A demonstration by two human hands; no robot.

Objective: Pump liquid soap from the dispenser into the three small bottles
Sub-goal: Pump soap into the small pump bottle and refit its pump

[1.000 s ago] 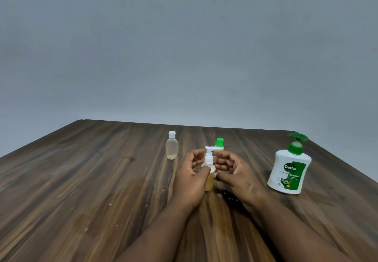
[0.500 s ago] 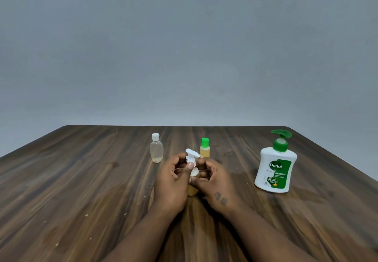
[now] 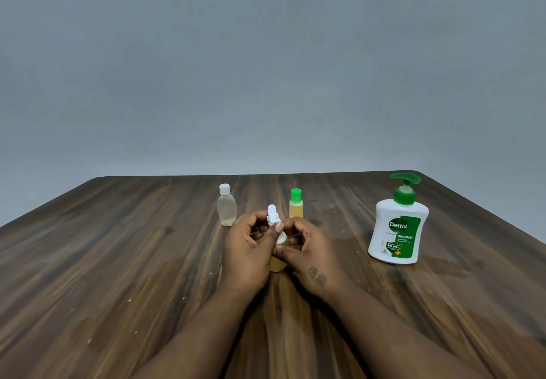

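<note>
A small bottle with yellowish liquid and a white spray-pump top stands at the table's middle, mostly hidden between my hands. My left hand curls round it, thumb on the pump top. My right hand grips the bottle from the right. Behind them stand a clear bottle with a white cap and a yellow-filled bottle with a green cap. The white Dettol dispenser with a green pump stands to the right, untouched.
The brown wooden table ends at a far edge just behind the bottles, with a plain grey wall beyond. Small pale specks lie on the wood at the left. A damp-looking patch shows around the dispenser.
The white pump top has turned between my fingers, its nozzle now pointing away. Both hands stay on the same bottle. The view has shifted, so the things sit further right.
</note>
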